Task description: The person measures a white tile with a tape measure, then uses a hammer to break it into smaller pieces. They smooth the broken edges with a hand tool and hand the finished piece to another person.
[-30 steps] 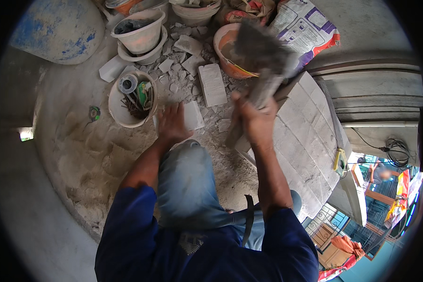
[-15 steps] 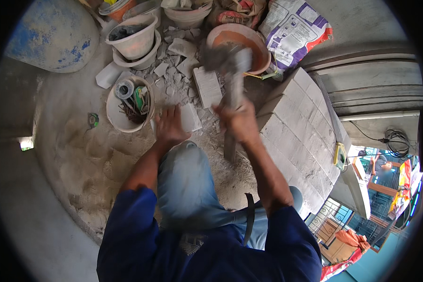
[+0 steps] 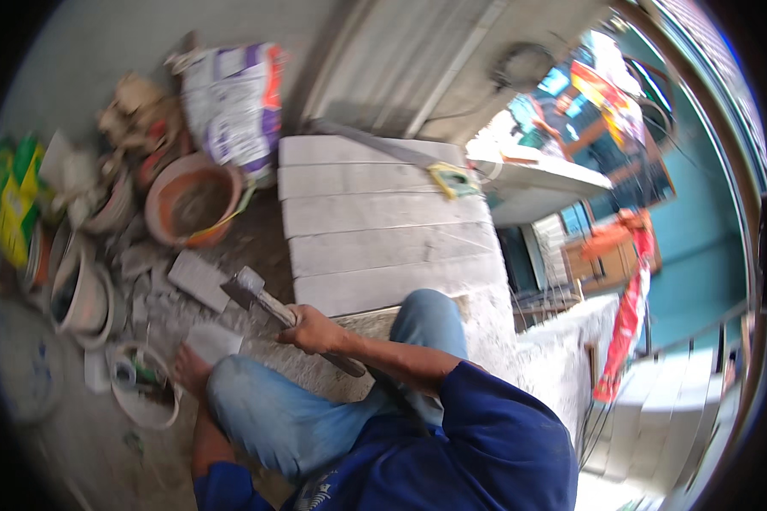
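My right hand (image 3: 311,330) grips the wooden handle of a hatchet-like tool (image 3: 253,285), its metal head pointing toward the upper left. My left hand (image 3: 192,370) lies with fingers out against a pale block piece (image 3: 217,339), beside my bent knee, which partly hides that arm. A lighter brick-shaped block (image 3: 198,281) rests among broken rubble (image 3: 153,298). Just left of my left hand is a white bucket (image 3: 169,410) with small tools inside.
An orange tub (image 3: 166,226), stacked buckets (image 3: 81,298) and a sack (image 3: 230,98) stand at the left. Ahead are stacked pale blocks (image 3: 383,204) and a handsaw (image 3: 452,181). A person (image 3: 552,128) is in the background, right, near a hanging coiled cable (image 3: 520,66).
The view has swung to the right, showing more of the stacked blocks and the opening. The tool in my right hand sits lower relative to the body. My left hand stays on the block piece.
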{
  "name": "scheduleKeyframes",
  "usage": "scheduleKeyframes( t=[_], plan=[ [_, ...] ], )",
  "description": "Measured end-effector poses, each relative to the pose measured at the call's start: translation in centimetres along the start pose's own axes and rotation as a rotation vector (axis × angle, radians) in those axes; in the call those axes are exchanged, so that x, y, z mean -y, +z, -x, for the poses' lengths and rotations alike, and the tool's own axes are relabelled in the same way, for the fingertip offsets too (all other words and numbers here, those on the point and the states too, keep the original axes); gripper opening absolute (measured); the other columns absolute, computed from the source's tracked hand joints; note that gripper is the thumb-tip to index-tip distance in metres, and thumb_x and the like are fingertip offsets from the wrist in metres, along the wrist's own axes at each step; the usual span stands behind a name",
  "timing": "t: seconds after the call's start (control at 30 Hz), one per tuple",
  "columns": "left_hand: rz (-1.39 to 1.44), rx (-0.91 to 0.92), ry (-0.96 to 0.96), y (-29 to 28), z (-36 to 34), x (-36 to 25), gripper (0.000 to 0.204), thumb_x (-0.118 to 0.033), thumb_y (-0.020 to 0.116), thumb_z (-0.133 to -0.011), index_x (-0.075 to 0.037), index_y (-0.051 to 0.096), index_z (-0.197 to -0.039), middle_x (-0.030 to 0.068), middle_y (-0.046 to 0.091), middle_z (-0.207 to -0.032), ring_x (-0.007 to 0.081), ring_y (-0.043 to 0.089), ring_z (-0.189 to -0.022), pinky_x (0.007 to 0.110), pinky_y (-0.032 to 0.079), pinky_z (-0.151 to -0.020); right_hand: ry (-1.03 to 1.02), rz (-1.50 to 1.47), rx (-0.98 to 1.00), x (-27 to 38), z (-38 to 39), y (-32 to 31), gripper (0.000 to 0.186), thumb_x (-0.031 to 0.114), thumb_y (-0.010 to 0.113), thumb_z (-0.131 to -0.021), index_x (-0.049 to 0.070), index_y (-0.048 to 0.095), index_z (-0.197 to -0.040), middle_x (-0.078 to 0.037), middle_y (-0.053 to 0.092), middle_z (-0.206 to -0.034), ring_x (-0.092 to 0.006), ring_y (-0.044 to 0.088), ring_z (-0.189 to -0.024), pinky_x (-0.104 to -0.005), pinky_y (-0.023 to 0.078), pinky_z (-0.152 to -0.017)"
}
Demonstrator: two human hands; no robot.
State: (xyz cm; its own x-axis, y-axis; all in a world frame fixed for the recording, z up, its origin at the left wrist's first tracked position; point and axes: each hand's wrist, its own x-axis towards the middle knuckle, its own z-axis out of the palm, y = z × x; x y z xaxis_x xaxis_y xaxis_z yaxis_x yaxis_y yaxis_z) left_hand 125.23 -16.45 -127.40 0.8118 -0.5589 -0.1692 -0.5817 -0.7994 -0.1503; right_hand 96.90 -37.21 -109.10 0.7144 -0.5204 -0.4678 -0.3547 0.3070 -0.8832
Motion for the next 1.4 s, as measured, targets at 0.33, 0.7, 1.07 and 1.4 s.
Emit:
scheduleKeyframes(
  t=[0.33, 0.7, 1.07, 1.4],
  plan=[
    [-0.155, -0.186, 0.084, -3.6, 1.6, -1.2, 0.049, -0.032, 0.048, -0.101, -0.014, 0.046, -0.146, 0.0035, 0.057, -0.138, 0.0221, 0.057, -0.127, 0.044, 0.05, -0.096, 0.111, -0.241, -0.38, -6.9, 4.8, -7.8, 0.023, 0.016, 0.075, -0.085, 0.003, 0.056, -0.084, -0.006, 0.056, -0.059, -0.0169, 0.055, -0.044, -0.0317, 0.042, -0.041],
    [-0.131, -0.304, 0.116, -3.5, 2.2, -1.4, 0.05, -0.03, 0.048, -0.1, -0.013, 0.044, -0.147, 0.0047, 0.059, -0.132, 0.0243, 0.06, -0.12, 0.044, 0.05, -0.094, 0.155, -0.347, -0.522, -8.7, 2.7, -8.2, 0.028, 0.022, 0.078, -0.083, -0.001, 0.062, -0.087, -0.01, 0.059, -0.067, -0.0199, 0.059, -0.051, -0.0373, 0.047, -0.045],
    [-0.199, -0.265, 0.102, -4.3, 2.4, -1.8, 0.048, -0.032, 0.047, -0.1, -0.014, 0.047, -0.144, 0.0049, 0.06, -0.128, 0.0242, 0.061, -0.119, 0.042, 0.051, -0.092, 0.166, -0.941, -0.421, -7.3, 1.2, -6.6, 0.023, 0.021, 0.069, -0.091, 0.002, 0.058, -0.099, -0.007, 0.057, -0.068, -0.0197, 0.058, -0.053, -0.0382, 0.049, -0.05],
    [-0.217, -0.324, 0.108, -2.6, 2.1, -1.4, 0.048, -0.032, 0.047, -0.1, -0.013, 0.047, -0.144, 0.0046, 0.061, -0.127, 0.0244, 0.061, -0.119, 0.042, 0.051, -0.092, 0.19, -0.968, -0.366, -7.5, 1.4, -6.5, 0.021, 0.022, 0.068, -0.091, 0.006, 0.056, -0.095, -0.008, 0.058, -0.069, -0.02, 0.059, -0.055, -0.0375, 0.05, -0.052]
  ],
)
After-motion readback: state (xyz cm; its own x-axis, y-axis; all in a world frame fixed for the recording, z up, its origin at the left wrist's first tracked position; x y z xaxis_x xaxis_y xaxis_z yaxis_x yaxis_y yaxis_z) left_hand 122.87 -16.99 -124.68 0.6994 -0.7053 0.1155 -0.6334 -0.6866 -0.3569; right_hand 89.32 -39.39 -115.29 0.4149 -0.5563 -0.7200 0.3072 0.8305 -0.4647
